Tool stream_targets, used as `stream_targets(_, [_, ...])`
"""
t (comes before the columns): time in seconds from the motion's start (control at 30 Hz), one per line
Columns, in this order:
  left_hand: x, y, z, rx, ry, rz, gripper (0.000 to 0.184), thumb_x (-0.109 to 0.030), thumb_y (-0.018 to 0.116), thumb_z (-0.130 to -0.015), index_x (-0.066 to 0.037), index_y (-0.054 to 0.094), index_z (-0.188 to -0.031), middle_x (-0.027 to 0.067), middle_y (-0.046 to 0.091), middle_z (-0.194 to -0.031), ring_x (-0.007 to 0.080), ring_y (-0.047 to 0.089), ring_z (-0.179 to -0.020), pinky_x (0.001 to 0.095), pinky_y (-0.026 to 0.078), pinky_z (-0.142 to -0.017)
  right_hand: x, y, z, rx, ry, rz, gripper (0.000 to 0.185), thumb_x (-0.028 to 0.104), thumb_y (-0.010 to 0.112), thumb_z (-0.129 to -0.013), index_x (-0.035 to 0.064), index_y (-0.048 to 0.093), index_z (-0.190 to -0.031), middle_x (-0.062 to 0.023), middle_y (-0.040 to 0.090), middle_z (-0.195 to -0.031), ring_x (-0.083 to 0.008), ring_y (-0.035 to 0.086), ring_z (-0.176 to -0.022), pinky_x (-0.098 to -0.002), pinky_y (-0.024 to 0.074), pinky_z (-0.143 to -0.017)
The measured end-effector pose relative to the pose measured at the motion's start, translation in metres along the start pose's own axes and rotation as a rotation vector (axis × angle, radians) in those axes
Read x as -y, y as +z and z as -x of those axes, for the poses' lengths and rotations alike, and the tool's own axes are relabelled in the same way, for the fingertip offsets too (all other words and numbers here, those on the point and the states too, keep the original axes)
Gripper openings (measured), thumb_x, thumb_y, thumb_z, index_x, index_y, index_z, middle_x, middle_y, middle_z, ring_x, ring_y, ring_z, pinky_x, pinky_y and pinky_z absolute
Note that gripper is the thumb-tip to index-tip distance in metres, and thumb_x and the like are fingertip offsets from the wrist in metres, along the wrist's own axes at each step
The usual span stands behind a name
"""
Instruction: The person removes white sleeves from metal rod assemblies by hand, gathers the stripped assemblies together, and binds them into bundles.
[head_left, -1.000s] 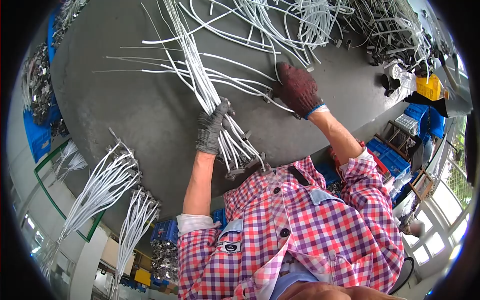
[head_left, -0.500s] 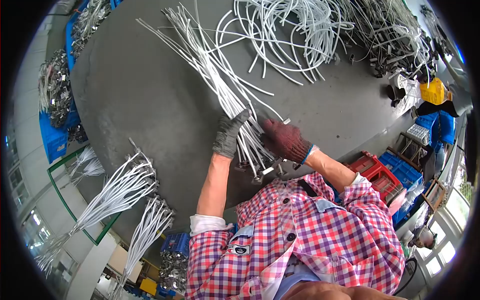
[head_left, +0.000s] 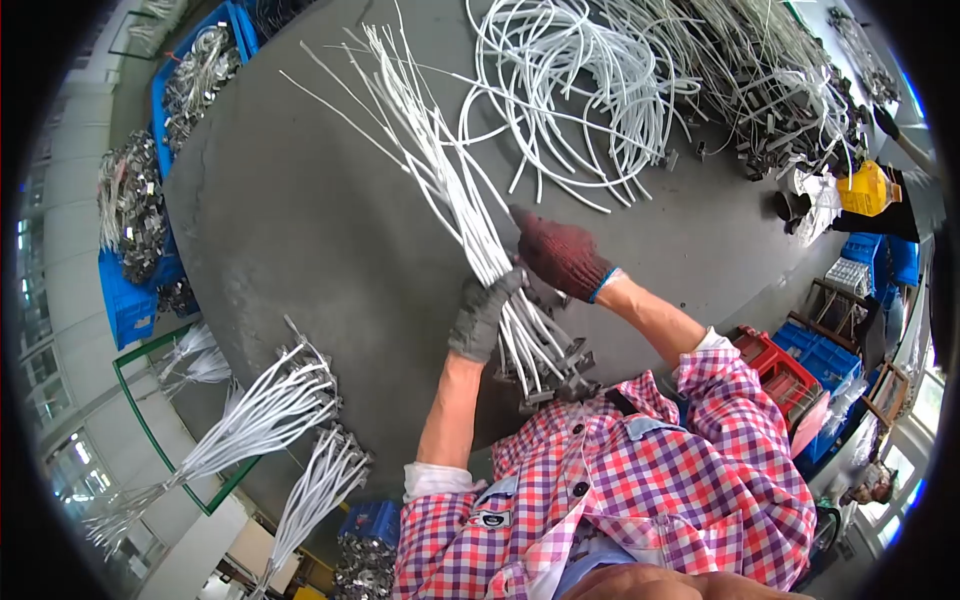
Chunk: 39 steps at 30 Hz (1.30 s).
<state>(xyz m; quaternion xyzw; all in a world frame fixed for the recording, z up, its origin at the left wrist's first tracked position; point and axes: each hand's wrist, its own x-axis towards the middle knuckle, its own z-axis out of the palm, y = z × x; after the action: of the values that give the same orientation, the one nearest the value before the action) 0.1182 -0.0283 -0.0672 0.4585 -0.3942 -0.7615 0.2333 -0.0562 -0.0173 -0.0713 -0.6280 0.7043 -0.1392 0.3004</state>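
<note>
Left hand in grey knit glove (head_left: 482, 318) wrapped round a bundle of thin white sleeved wires (head_left: 462, 210), fingers closed on it; bundle mid-scene over the dark grey tabletop (head_left: 300, 220), small metal clips (head_left: 562, 378) at its near end, far ends fanned out. Right hand in dark red knit glove (head_left: 562, 255) just right of bundle, fingers bunched, cannot tell if gripping a strand. Far right, tangle of curled white tubes (head_left: 590, 100); near left, another white wire bundle (head_left: 265, 410)
</note>
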Motion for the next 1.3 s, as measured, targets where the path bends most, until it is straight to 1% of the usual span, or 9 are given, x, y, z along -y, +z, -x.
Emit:
stream_targets(0.13, [-0.039,-0.005,0.020,-0.006,-0.068,0.256,0.033,-0.019,0.069,-0.081,-0.004,0.053,-0.106,0.0051,0.059,-0.077,0.0138,0.060,-0.069,0.0276,0.052,-0.062,-0.056,-0.070,-0.055,-0.367,-0.094,0.356,0.042,0.010,0.045,-0.087,0.0091,0.039,-0.128,-0.0140,0.060,-0.076,-0.0335,0.060,-0.063,-0.0443,0.0450,-0.048])
stream_targets(0.4, [-0.102,-0.020,0.043,-0.120,0.195,0.185,0.032,-0.012,0.070,-0.077,-0.003,0.052,-0.102,0.0036,0.055,-0.076,0.0138,0.056,-0.068,0.0288,0.050,-0.063,-0.136,-0.109,-0.079,-0.217,0.104,0.463,0.026,0.014,0.044,-0.087,0.0026,0.046,-0.110,-0.0228,0.062,-0.091,-0.0419,0.062,-0.084,-0.0506,0.0483,-0.071])
stream_targets(0.5, [-0.117,-0.013,0.045,-0.058,0.251,0.179,0.036,-0.014,0.074,-0.074,-0.003,0.052,-0.100,0.0041,0.055,-0.073,0.0151,0.055,-0.067,0.0281,0.048,-0.062,-0.067,-0.143,-0.068,-0.279,0.099,0.527,0.059,0.014,0.061,-0.078,0.0122,0.039,-0.133,-0.0180,0.059,-0.095,-0.0359,0.063,-0.081,-0.0440,0.0495,-0.068])
stream_targets(0.63, [-0.128,0.001,0.052,0.131,0.270,0.099,0.033,-0.015,0.073,-0.078,-0.002,0.054,-0.102,0.0038,0.059,-0.078,0.0132,0.058,-0.072,0.0274,0.050,-0.067,0.031,-0.187,-0.043,-0.491,-0.374,-0.447,0.063,0.002,0.066,-0.076,0.0119,0.043,-0.133,-0.0119,0.058,-0.117,-0.0206,0.061,-0.086,-0.0282,0.0495,-0.071])
stream_targets(0.8, [-0.142,0.046,0.077,0.186,0.316,0.162,0.034,-0.009,0.074,-0.070,-0.005,0.053,-0.097,0.0054,0.055,-0.070,0.0157,0.053,-0.061,0.0300,0.048,-0.061,0.111,-0.219,-0.003,-0.597,-0.601,-0.109,0.087,0.012,0.076,-0.070,0.0092,0.026,-0.142,-0.0125,0.044,-0.137,-0.0218,0.064,-0.071,-0.0328,0.0518,-0.060])
stream_targets(0.93, [-0.140,0.049,0.088,0.420,0.181,0.083,0.036,-0.007,0.074,-0.070,-0.003,0.054,-0.100,0.0068,0.058,-0.079,0.0169,0.056,-0.069,0.0320,0.049,-0.063,0.124,-0.232,0.013,-0.332,-0.667,-0.150,0.083,0.018,0.066,-0.075,0.0106,0.020,-0.143,-0.0175,0.052,-0.124,-0.0326,0.064,-0.075,-0.0405,0.0514,-0.062])
stream_targets(1.1, [-0.133,0.049,0.097,0.519,0.159,0.055,0.042,-0.008,0.078,-0.069,-0.001,0.054,-0.103,0.0066,0.060,-0.087,0.0169,0.059,-0.075,0.0306,0.050,-0.066,0.092,-0.215,0.031,0.452,-0.730,-0.986,0.052,0.012,0.060,-0.084,0.0043,0.043,-0.132,-0.0020,0.059,-0.095,-0.0064,0.052,-0.073,-0.0259,0.0481,-0.067])
stream_targets(1.2, [-0.133,0.052,0.100,0.571,0.138,0.087,0.044,-0.009,0.079,-0.067,-0.001,0.055,-0.103,0.0055,0.060,-0.084,0.0149,0.059,-0.072,0.0293,0.050,-0.066,0.082,-0.219,0.057,0.557,-0.646,-0.929,0.044,0.014,0.059,-0.087,0.0045,0.047,-0.128,-0.0025,0.060,-0.093,-0.0067,0.052,-0.072,-0.0257,0.0475,-0.066])
stream_targets(1.3, [-0.144,0.072,0.106,0.518,0.207,0.034,0.045,-0.016,0.078,-0.069,0.000,0.055,-0.104,0.0050,0.060,-0.080,0.0135,0.058,-0.067,0.0278,0.049,-0.062,0.062,-0.215,0.060,0.099,-0.772,-0.507,0.030,0.013,0.055,-0.090,0.0058,0.057,-0.119,-0.0077,0.064,-0.090,-0.0140,0.058,-0.075,-0.0292,0.0485,-0.069])
